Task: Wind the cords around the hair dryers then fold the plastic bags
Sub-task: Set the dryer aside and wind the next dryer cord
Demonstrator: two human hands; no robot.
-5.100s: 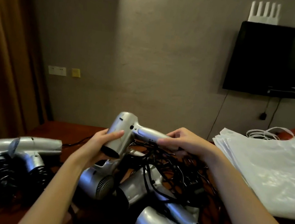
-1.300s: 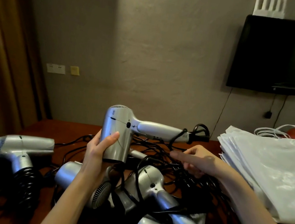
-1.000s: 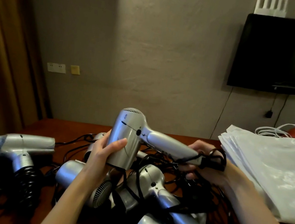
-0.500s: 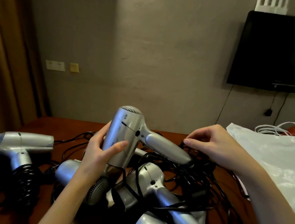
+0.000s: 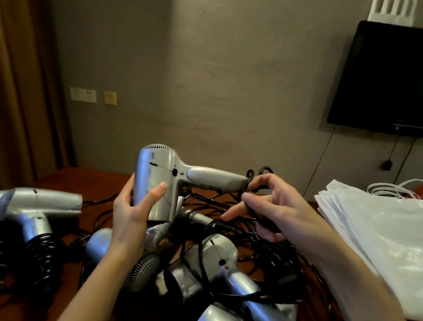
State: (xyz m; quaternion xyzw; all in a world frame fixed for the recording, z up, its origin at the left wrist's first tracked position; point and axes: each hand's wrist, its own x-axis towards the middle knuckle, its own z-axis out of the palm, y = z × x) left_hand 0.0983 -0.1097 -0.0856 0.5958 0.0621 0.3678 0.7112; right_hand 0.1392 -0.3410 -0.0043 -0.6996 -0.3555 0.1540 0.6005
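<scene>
The left hand (image 5: pixel 133 212) is gripping the barrel of a silver hair dryer (image 5: pixel 164 181), thumb lying up its near face and fingers curling round the far side, forearm rising from the bottom edge. It is holding the dryer above the heap, barrel upright with the intake grille on top and the handle pointing level to the right. The right hand (image 5: pixel 271 209) is meeting the handle's end, thumb and forefinger pinching the black cord (image 5: pixel 255 178) where loops are curling up past the handle tip, the other fingers spreading loosely downward with more cord running under the palm.

Half a second ago the handle was slanting down to the right and the right hand was arching over its end; now the handle is lying level and the hand is sitting beside and slightly below the tip, with the loops standing up clearly.

Beneath the hands, unwound dryers (image 5: pixel 221 259) are lying in a tangle of loose cords (image 5: pixel 273 253) on the reddish-brown table (image 5: pixel 87 183). At the left, two dryers with cords already coiled on their handles (image 5: pixel 39 220) are resting well apart from the heap. At the right, the stack of white plastic bags (image 5: pixel 389 239) is lying close to the right forearm, its near edge just beside the wrist. Bare table is showing behind the heap toward the wall, and in a strip between the heap and the wound dryers
</scene>
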